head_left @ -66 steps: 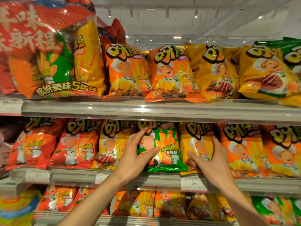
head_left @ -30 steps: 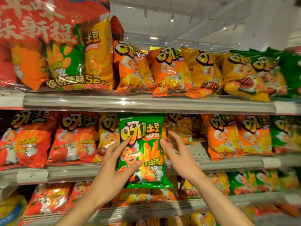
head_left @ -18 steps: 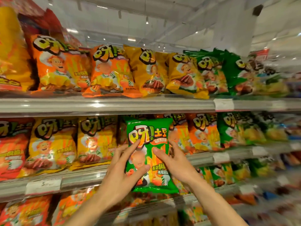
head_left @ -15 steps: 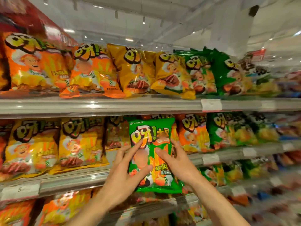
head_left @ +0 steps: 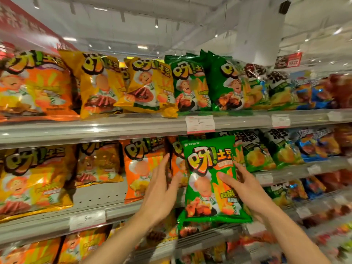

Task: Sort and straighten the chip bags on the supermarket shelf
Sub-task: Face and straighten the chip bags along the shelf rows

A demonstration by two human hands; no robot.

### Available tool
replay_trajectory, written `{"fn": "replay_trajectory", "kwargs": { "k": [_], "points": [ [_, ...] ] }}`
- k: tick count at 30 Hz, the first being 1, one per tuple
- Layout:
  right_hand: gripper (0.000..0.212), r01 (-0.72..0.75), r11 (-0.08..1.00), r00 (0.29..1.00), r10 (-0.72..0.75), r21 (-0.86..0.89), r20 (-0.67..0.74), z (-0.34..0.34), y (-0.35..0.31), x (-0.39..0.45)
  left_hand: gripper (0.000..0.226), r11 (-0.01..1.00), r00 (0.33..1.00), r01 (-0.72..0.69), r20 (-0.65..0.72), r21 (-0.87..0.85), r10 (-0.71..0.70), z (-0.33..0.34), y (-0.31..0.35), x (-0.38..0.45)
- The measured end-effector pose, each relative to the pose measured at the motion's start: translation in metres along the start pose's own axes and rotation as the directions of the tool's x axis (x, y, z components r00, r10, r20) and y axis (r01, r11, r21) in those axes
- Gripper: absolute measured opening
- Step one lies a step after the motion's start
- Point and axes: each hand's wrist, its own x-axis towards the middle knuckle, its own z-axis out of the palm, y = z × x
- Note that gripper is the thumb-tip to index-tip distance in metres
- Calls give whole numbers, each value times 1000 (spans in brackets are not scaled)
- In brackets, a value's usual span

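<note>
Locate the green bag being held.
Centre-right of the head view: the green bag is in the right hand, before the middle shelf, beside orange bags.

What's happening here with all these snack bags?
A person is sorting chip bags on supermarket shelves. The right hand holds a green chip bag upright in front of the middle shelf, thumb across its front. The left hand is open beside it, not gripping the bag, in front of an orange bag. More green bags stand on the shelf above.
</note>
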Motion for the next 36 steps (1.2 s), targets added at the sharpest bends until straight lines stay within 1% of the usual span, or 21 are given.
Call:
{"fn": "replay_trajectory", "kwargs": {
  "k": [2,5,8,11,12,16,18,19,22,24,27,29,33,34,36],
  "points": [
    [113,-21,999,999,20,-34,-41,-24,5,4,69,999,1000,18,23,48,-19,15,1,19],
    [118,-36,999,995,36,-8,-91,-51,15,13,79,992,998,36,51,124,-43,38,3,44],
    [106,-37,998,993,42,44,-113,-65,25,25,85,982,991,123,38,141,-129,57,4,62],
    [82,-37,997,988,47,72,-145,-69,34,35,86,968,983,182,-48,173,-176,66,3,73],
    [79,-38,997,986,49,70,-160,-70,36,39,85,967,980,194,-68,163,-185,68,2,76],
    [82,-38,996,988,51,87,-145,-74,41,47,91,962,972,229,-79,151,-220,72,-3,85],
    [89,-33,996,989,44,86,-138,-79,42,49,92,960,970,241,-71,139,-233,74,-4,88],
    [88,-27,996,990,39,85,-138,-81,42,50,90,962,970,240,-70,131,-233,74,-5,88],
    [75,-2,996,988,16,95,-152,-90,47,56,88,972,973,218,-90,85,-211,76,-9,90],
    [72,-2,996,985,18,88,-174,-95,51,60,86,979,975,200,-112,47,-194,75,-13,88],
    [58,1,997,983,14,83,-184,-99,54,61,81,988,977,152,-152,3,-150,75,-14,84],
    [55,-9,997,981,23,76,-192,-99,55,62,80,991,976,132,-170,-19,-133,75,-11,84],
    [57,-17,994,978,39,109,-204,-103,59,63,79,990,976,116,-177,-77,-128,76,-1,87],
    [60,-17,994,978,39,108,-204,-103,60,63,79,990,976,113,-177,-83,-126,76,1,87],
    [77,-22,993,978,45,114,-206,-105,62,62,76,992,977,98,-183,-83,-112,75,4,87]
  ]
}}
